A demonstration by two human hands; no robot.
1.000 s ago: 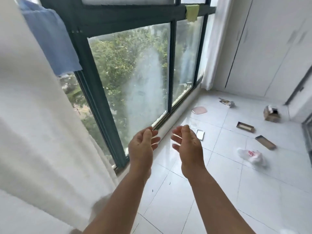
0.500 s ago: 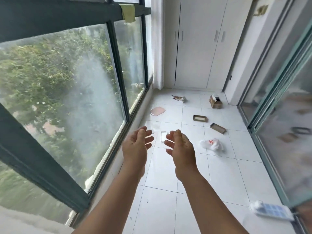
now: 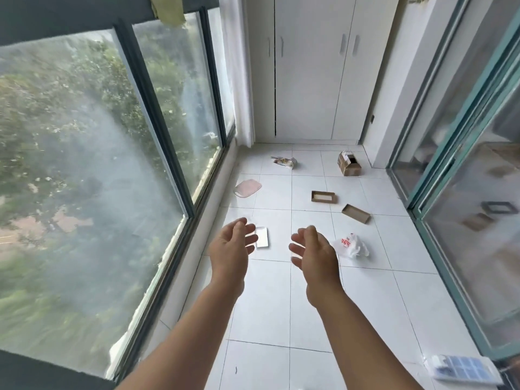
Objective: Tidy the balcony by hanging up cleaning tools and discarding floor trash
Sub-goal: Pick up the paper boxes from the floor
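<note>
A long window (image 3: 92,170) in a dark frame runs down the left side, with blurred green trees behind the glass. Across from it, on the right, stands a teal-framed sliding glass door (image 3: 464,175). At the far end a white cupboard (image 3: 309,74) with slim handles closes off the balcony, and a white curtain (image 3: 236,68) hangs in the corner beside it. The white tiled floor (image 3: 281,305) stretches between them.

Two bare forearms reach forward over the tiles. The left hand (image 3: 229,250) and the right hand (image 3: 315,253) are held apart in the air, palms turned toward each other, fingers loosely bent; neither holds or touches anything.

The trash lies scattered on the floor beyond the hands. A small cardboard box (image 3: 349,163) sits near the far right corner. A crumpled white plastic bag (image 3: 351,244) with red print lies just right of the right hand. A pink translucent lid (image 3: 247,188) rests near the window wall. Two shallow brown trays lie mid-floor: one tray (image 3: 323,197) squarely set, the other tray (image 3: 355,213) angled, near it. A crumpled wrapper (image 3: 285,161) lies at the far end, left of the box. A small white flat packet (image 3: 261,237) shows between the hands. At the lower right edge lies a blue-and-white pack (image 3: 461,367). A yellow-green cloth (image 3: 167,9) hangs from the top of the window frame.
</note>
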